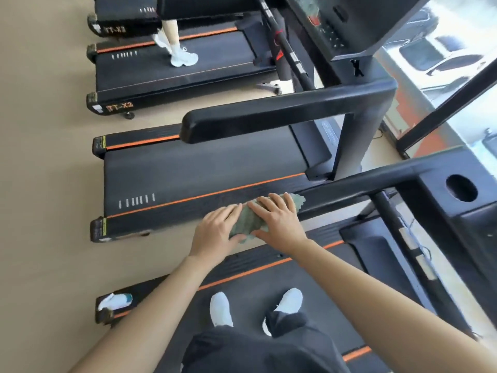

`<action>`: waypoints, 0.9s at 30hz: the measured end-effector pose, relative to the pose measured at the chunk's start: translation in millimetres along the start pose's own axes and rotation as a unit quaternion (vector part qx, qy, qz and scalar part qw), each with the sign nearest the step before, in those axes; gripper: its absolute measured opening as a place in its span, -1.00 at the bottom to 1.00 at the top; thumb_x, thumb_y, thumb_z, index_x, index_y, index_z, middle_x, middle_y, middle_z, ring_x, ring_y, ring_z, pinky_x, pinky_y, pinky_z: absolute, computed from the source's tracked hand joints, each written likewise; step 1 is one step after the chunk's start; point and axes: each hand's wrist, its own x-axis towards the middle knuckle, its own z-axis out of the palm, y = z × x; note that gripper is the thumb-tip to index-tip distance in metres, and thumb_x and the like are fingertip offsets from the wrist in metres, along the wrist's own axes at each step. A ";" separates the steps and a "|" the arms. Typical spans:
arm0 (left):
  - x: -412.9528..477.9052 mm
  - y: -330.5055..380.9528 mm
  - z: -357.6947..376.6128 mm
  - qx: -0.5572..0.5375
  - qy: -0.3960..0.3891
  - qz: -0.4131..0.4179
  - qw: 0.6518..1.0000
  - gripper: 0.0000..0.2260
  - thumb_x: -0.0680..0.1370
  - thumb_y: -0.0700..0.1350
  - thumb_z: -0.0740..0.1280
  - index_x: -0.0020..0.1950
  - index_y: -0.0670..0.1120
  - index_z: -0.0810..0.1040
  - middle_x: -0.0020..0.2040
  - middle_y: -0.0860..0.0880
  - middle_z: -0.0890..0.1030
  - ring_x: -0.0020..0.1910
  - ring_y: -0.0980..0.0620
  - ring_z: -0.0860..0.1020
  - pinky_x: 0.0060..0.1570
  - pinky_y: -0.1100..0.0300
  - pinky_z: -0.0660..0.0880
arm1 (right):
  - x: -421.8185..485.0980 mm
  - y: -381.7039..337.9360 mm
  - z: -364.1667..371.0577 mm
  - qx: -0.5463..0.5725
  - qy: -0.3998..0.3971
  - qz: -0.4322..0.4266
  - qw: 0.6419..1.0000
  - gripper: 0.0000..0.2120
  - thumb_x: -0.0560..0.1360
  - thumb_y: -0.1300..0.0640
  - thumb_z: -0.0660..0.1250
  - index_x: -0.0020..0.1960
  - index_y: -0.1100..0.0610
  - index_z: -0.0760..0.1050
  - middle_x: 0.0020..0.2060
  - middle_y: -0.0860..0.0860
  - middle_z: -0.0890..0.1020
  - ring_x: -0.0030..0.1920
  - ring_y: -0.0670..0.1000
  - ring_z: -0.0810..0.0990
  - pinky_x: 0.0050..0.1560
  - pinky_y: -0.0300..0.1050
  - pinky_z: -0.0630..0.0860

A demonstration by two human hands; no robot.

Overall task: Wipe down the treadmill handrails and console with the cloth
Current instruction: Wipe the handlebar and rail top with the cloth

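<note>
The left hand (217, 232) clasps the green cloth (248, 222) over the handrail (376, 181) end, the right hand (277, 219) spread flat on it. A pull outward could slide it off the tip.
</note>
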 end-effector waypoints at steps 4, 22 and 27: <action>-31.4 -25.9 -2.0 -0.052 0.037 -0.056 0.996 -0.25 0.32 0.04 0.65 0.46 -0.08 0.51 0.37 0.02 0.58 0.29 -0.02 0.57 0.08 0.08 0.58 | 5.6 -36.9 9.5 -0.011 -0.011 -0.013 1.000 -0.31 0.35 -0.18 0.48 0.43 -0.03 0.41 0.28 0.01 0.52 0.32 0.22 0.42 0.45 0.23 0.12; -98.9 -80.9 33.0 -0.264 -0.015 -0.229 0.937 -0.57 0.53 0.07 0.42 0.40 0.20 0.48 0.07 0.23 0.62 0.10 0.08 0.57 0.00 0.16 0.51 | 46.5 -119.3 32.3 -0.119 -0.125 -0.123 0.977 -0.55 0.38 -0.09 0.43 0.25 -0.05 0.50 0.15 -0.05 0.57 0.14 0.13 0.51 0.17 0.09 0.33; -112.0 -75.4 28.3 -0.372 0.070 -0.289 0.879 -0.59 0.56 -0.02 0.41 0.42 -0.01 0.55 0.37 0.13 0.57 0.35 0.12 0.50 0.38 0.11 0.41 | 38.4 -105.2 29.3 -0.029 -0.042 -0.154 0.987 -0.56 0.41 -0.06 0.36 0.27 0.02 0.54 0.22 -0.05 0.58 0.23 0.09 0.52 0.32 0.04 0.37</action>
